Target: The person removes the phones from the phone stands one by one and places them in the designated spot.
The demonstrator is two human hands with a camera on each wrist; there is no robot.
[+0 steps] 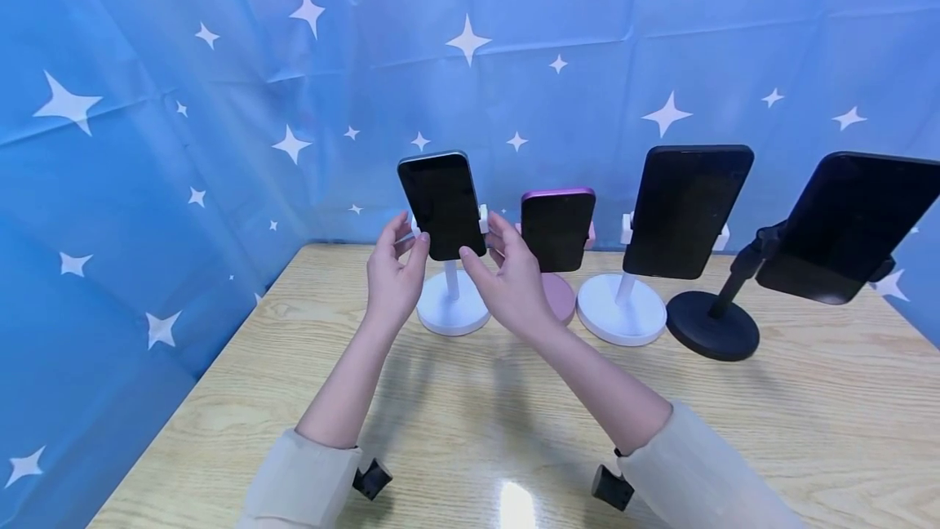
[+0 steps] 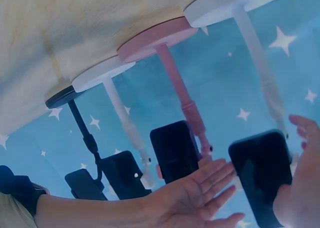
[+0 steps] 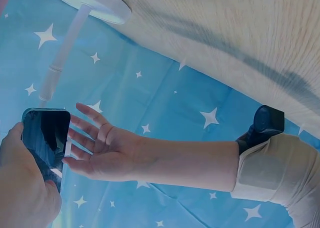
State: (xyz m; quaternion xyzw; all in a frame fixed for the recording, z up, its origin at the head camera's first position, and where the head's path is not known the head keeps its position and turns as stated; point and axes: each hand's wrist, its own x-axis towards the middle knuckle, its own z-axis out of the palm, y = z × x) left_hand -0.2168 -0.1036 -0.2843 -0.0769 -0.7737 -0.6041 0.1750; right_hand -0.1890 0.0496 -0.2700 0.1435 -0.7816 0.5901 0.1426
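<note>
The phone, near the centre of the frame, sits upright with a slight lean atop a white stand, whose side clamp shows at the phone's right edge. The left grip and right grip, both bare hands, flank the lower half with fingers loosely extended and thumbs by the bottom corners; neither closes round the casing, probably because the clamp bears the weight. Whether the fingertips press the sides cannot be told. The stand's broad disc foot rests flat on the bench, presumably to steady the raised load. At centre right of the frame, a pink stand, a second white stand and a black stand form a row, holding up dark-screened devices, tilted back as if for viewing.
</note>
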